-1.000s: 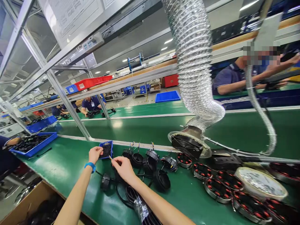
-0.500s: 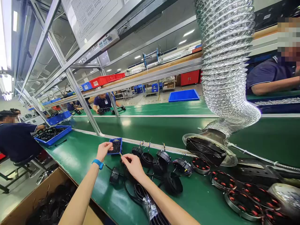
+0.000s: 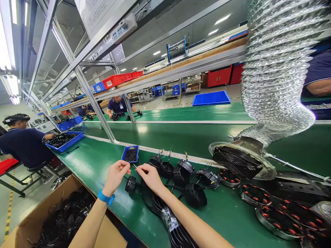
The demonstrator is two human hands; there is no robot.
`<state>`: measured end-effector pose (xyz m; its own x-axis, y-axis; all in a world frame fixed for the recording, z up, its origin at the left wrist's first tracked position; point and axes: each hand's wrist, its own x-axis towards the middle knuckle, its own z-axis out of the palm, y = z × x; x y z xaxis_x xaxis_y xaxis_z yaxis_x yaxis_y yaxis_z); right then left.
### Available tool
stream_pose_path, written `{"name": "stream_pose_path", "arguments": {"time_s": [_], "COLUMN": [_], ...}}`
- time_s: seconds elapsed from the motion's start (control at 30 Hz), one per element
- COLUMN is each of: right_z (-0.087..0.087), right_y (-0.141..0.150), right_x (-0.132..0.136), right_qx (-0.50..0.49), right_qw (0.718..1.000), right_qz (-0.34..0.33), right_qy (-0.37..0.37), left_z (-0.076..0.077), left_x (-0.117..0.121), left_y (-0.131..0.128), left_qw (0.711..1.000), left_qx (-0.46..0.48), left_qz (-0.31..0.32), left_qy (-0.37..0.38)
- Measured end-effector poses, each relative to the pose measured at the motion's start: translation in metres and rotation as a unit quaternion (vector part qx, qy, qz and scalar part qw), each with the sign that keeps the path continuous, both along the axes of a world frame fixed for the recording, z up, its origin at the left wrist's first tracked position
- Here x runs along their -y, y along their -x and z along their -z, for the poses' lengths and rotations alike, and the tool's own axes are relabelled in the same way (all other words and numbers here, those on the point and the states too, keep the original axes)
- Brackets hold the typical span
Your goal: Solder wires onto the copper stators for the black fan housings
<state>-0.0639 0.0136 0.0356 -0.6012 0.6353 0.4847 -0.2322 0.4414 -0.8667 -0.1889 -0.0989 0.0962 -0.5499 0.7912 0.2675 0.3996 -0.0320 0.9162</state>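
My left hand [image 3: 117, 176], with a blue band at the wrist, is closed in a pinch; whatever lies between its fingertips is too small to make out. Facing it, my right hand [image 3: 151, 177] pinches thin wires [image 3: 134, 166] whose tips point toward the left fingers. A small gap separates the two hands. Just beyond them stands a small blue bin [image 3: 138, 151] of tiny black pieces. Below the hands, a black round housing [image 3: 130, 184] rests on the green bench. More black housings [image 3: 185, 166], with coloured wires sticking up, sit to the right beside a bundle of black cables [image 3: 178, 230].
Red-and-black stators [image 3: 255, 194] line the right side, near a fan [image 3: 232, 162] on a silver duct [image 3: 279, 79]. An open carton [image 3: 23, 220] of black parts is at lower left. A co-worker [image 3: 23, 144] sits at left by a blue tray [image 3: 80, 137].
My left hand has come away from the small blue bin, back toward the right hand's wires. The view has swung right to left, bringing the co-worker and carton further into sight.
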Motion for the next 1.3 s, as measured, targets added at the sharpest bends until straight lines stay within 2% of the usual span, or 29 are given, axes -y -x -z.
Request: {"name": "stream_pose_path", "arguments": {"time_s": [0.37, 0.77, 1.3], "right_z": [0.0014, 0.0052, 0.0061], "right_y": [0.0002, 0.0028, 0.0027], "right_x": [0.0011, -0.0003, 0.0004], "right_qx": [-0.008, -0.013, -0.007], "right_qw": [1.0, 1.0, 1.0], "right_qz": [0.0, 0.0, 0.007], "right_qy": [-0.016, -0.014, -0.02], "left_z": [0.0, 0.0002, -0.005], "left_x": [-0.0005, 0.0013, 0.0024], "left_y": [-0.004, -0.0054, -0.0055], "left_qw": [0.998, 0.997, 0.998], "left_qx": [0.052, 0.063, 0.057], "left_qz": [-0.003, 0.013, 0.01], "left_qy": [-0.026, -0.038, -0.003]}}
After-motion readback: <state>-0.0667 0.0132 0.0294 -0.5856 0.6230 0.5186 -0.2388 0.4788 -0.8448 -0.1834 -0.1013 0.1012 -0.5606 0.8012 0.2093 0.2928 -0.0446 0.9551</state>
